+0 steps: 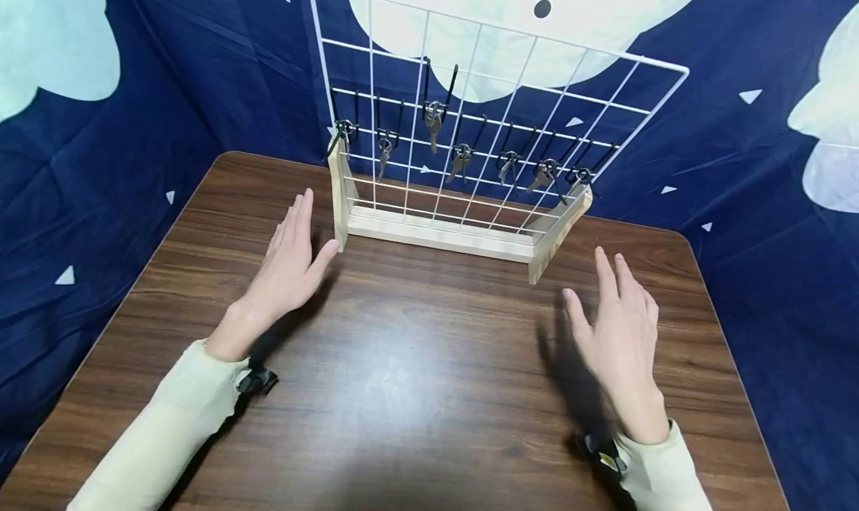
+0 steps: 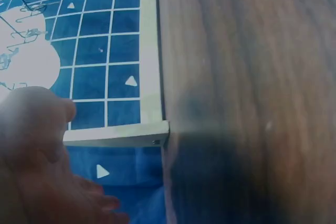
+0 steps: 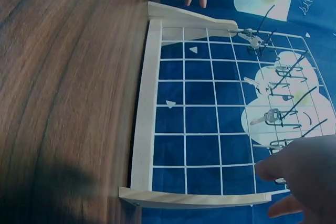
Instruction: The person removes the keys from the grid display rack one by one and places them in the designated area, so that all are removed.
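Observation:
A white wire grid rack [image 1: 439, 233] stands on a pale wooden base at the back of the table. Black hooks hang on it, several of them carrying keys on small rings. One key [image 1: 433, 121] hangs higher than the row of others, among them a key [image 1: 460, 160] near the middle. My left hand [image 1: 288, 261] is held over the table beside the rack's left foot, fingers extended and thumb apart, holding nothing. To the right of the rack, my right hand [image 1: 620, 332] hovers with fingers spread, also holding nothing; it overlaps the grid's lower corner in the right wrist view.
The brown wood-grain table [image 1: 403, 392] has rounded back corners. Behind and beside it hangs a dark blue cloth [image 1: 221, 63] with white clouds and small triangles. Black wrist straps [image 1: 258, 381] sit at the pale sleeves [image 1: 181, 399].

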{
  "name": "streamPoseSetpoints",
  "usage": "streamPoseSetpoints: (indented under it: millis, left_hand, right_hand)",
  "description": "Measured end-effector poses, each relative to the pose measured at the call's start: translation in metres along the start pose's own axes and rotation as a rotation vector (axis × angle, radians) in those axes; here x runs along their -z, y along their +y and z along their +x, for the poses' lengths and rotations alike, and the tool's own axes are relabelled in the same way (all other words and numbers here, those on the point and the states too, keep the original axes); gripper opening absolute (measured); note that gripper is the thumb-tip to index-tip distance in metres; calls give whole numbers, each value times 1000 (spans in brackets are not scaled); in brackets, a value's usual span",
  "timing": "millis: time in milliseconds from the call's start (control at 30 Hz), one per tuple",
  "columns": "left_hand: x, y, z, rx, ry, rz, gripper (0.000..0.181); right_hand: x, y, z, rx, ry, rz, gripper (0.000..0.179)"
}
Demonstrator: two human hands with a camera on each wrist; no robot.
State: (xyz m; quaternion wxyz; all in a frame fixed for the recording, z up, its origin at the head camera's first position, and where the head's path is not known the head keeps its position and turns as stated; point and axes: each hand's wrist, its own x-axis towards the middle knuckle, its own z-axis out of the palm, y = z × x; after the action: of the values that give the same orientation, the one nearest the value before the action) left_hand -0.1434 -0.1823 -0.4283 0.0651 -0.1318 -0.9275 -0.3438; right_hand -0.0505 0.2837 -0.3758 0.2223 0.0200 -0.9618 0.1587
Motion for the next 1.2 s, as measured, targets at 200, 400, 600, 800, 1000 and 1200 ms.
streamPoseSetpoints:
  millis: [200,400,600,800,1000,1200]
  left_hand:
    - [-11,4,2,1,110,-161,78]
    - [-22,4,7,-12,216,-263,62]
    - [-32,3,14,-51,289,-459,42]
    - [-43,-4,21,-64,361,-619,28]
    - [-52,-1,26,-70,374,-755,24]
    - [-61,1,30,-7,441,-865,21]
  right_hand:
    - [-3,-6,-2,34,93,64,67]
    - [-6,-14,0,83,166,90,60]
    - [-9,-22,-1,110,211,128,53]
    - [-13,-30,1,159,257,186,46]
    - [-17,-40,4,184,255,227,42]
    - [-20,-51,8,207,254,257,41]
